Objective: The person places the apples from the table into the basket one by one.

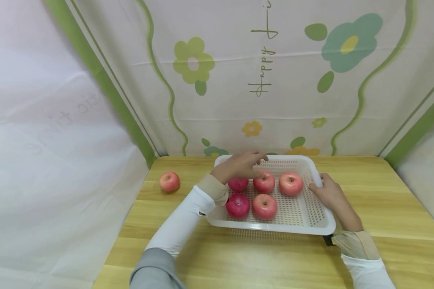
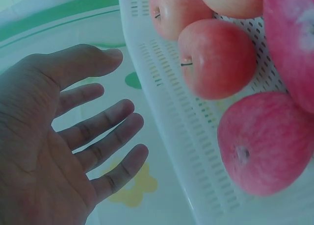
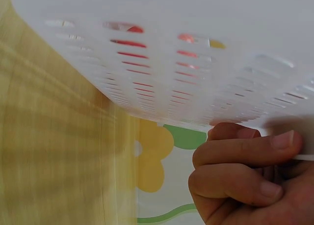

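Note:
A white perforated plastic basket (image 1: 271,228) on the wooden table holds several apples, among them a pale red apple (image 1: 291,184) and a deeper pink apple (image 1: 238,206). My left hand (image 1: 240,166) is over the basket's back left part, partly covering an apple there. In the left wrist view that hand (image 2: 54,137) has its fingers spread and nothing in it, apart from the apples. My right hand (image 1: 330,194) grips the basket's right rim, and its fingers (image 3: 235,181) curl at the rim in the right wrist view. The basket's underside is hidden in the head view.
One apple (image 1: 169,182) lies alone on the wooden table (image 1: 159,224), left of the basket. Behind the table's back edge hangs a white curtain (image 1: 224,96) with printed flowers. Another white cloth (image 1: 58,160) hangs along the left side.

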`<action>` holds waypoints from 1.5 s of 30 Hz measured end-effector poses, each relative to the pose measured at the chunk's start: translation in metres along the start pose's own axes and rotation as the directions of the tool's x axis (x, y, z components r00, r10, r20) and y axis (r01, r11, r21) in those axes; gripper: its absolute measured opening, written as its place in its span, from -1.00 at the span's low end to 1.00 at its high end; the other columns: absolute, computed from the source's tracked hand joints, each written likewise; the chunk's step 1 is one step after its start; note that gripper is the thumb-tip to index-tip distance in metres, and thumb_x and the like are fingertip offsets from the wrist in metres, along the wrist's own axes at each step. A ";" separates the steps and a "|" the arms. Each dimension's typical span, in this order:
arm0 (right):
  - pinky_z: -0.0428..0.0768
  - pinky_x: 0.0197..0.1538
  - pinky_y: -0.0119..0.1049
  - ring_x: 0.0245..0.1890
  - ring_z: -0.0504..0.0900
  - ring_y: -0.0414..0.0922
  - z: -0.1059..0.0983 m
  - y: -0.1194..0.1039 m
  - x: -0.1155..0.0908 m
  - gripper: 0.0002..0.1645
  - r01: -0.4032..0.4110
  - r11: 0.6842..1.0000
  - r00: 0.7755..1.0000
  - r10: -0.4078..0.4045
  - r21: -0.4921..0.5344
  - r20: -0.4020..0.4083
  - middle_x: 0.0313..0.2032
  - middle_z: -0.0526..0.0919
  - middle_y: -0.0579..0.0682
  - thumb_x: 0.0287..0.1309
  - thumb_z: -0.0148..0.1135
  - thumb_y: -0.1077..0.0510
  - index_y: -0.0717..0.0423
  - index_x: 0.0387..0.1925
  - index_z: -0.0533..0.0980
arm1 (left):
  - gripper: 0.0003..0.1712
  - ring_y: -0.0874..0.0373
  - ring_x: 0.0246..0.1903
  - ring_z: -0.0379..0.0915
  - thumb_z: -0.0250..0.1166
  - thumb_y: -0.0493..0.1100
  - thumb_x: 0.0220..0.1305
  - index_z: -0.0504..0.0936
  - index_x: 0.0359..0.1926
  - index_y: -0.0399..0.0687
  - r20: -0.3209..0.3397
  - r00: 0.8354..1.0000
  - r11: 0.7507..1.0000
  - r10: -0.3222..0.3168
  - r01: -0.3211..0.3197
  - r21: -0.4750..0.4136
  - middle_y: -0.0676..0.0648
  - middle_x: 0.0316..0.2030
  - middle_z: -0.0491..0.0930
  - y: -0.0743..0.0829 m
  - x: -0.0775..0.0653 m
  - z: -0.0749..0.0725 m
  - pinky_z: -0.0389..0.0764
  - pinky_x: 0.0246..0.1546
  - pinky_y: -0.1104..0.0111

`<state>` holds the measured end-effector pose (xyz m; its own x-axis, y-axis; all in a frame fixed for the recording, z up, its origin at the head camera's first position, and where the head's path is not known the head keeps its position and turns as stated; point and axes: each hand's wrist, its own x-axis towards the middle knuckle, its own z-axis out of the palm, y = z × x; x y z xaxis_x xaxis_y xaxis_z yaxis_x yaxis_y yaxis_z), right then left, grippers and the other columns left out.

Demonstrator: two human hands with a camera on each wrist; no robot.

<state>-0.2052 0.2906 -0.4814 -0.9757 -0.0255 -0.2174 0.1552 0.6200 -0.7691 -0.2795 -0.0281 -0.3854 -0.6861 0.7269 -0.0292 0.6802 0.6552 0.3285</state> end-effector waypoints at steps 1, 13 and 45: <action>0.80 -0.35 -0.11 -0.33 0.79 -0.01 0.000 0.000 0.000 -0.13 0.000 1.000 1.000 0.000 -0.001 -0.001 0.16 0.46 0.65 0.58 -0.04 0.00 0.53 0.55 -0.08 | -0.42 0.09 0.21 0.57 0.36 0.05 0.41 0.52 0.37 0.03 -0.006 1.000 1.000 -0.001 0.001 -0.002 -0.03 0.25 0.61 -0.001 -0.002 -0.001 0.63 0.20 0.24; 0.80 -0.39 -0.10 -0.37 0.80 -0.02 0.001 -0.002 -0.002 -0.14 0.031 0.999 0.999 -0.031 0.011 -0.010 0.10 0.50 0.65 0.55 -0.02 0.04 0.55 0.53 -0.07 | -0.38 0.09 0.19 0.57 0.42 0.02 0.37 0.51 0.38 0.04 -0.026 0.998 0.999 -0.053 0.053 0.003 -0.05 0.19 0.62 -0.015 -0.022 -0.012 0.67 0.13 0.21; 0.80 -0.38 -0.10 -0.35 0.81 0.01 0.001 -0.001 -0.002 -0.12 0.021 1.000 1.000 -0.021 0.005 -0.014 0.14 0.47 0.67 0.56 -0.02 0.02 0.54 0.55 -0.09 | -0.36 -0.10 0.18 0.58 0.40 -0.05 0.38 0.50 0.41 -0.10 -0.208 0.952 0.966 -0.223 0.188 -0.176 -0.25 0.17 0.64 -0.089 -0.101 -0.020 0.64 0.22 0.00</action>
<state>-0.2031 0.2887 -0.4808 -0.9808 -0.0274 -0.1932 0.1357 0.6156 -0.7763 -0.2756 -0.1636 -0.3928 -0.8587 0.5035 0.0955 0.4833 0.7335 0.4780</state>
